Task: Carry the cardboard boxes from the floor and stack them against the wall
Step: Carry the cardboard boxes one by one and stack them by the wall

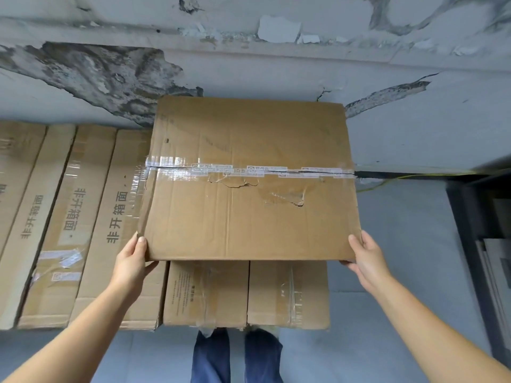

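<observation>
I hold a large brown cardboard box [249,178], taped across its top seam, over two narrower boxes [246,293] that stand side by side against the wall. My left hand [132,265] grips the box's near left corner, thumb on top. My right hand [365,259] grips the near right corner the same way. Whether the box rests on the lower boxes or hangs just above them I cannot tell.
Several long flat cartons [72,222] with printed characters stand in a row at the left along the peeling grey wall [276,64]. A dark shelf frame [475,230] stands at the right. My legs [237,357] are close to the stack on the grey floor [401,244].
</observation>
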{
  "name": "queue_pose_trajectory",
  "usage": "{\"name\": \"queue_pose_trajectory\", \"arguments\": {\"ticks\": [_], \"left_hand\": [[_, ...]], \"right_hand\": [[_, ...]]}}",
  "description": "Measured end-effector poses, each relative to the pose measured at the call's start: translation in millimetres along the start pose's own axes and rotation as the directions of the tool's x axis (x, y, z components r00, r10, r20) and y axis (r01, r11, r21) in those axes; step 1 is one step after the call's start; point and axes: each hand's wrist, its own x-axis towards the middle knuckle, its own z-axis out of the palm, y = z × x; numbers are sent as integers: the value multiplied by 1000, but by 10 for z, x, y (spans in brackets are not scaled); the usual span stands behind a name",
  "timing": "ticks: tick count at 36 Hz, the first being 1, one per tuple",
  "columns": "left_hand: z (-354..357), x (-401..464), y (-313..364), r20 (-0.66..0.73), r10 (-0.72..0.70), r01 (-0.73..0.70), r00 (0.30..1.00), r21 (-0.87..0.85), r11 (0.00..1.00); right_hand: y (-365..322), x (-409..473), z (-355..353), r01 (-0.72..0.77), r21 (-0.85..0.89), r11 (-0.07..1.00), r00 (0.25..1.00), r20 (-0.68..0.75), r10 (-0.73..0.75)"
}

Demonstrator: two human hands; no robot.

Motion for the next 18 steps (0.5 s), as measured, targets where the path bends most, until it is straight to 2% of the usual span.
{"name": "queue_pose_trajectory", "arguments": {"ticks": [2,4,7,9,13,16,18], "left_hand": [[-4,-19,42,3,-5,5,1000,45,999],[-13,-70,122,13,-6,5,1000,107,994],[-55,-218,305,55,18,-31,998,242,970],[-110,-375,462,77,73,-93,994,310,946],[-234,-861,769,202,201,-263,958,354,898],[-381,-1361,909,333,273,-376,902,300,877],[-483,-1728,976,405,330,-451,853,251,856]], "right_hand": [[-30,-15,-9,-4,-37,999,1000,12,4],[-61,-50,-45,18,-176,984,999,37,-12],[-156,-227,-134,97,-499,861,994,85,-63],[-251,-426,-187,151,-582,799,988,113,-105],[-392,-917,-324,343,-579,740,937,262,-229],[-417,-1395,-432,493,-464,736,857,404,-320],[-430,-1766,-475,548,-370,750,813,446,-374]]}}
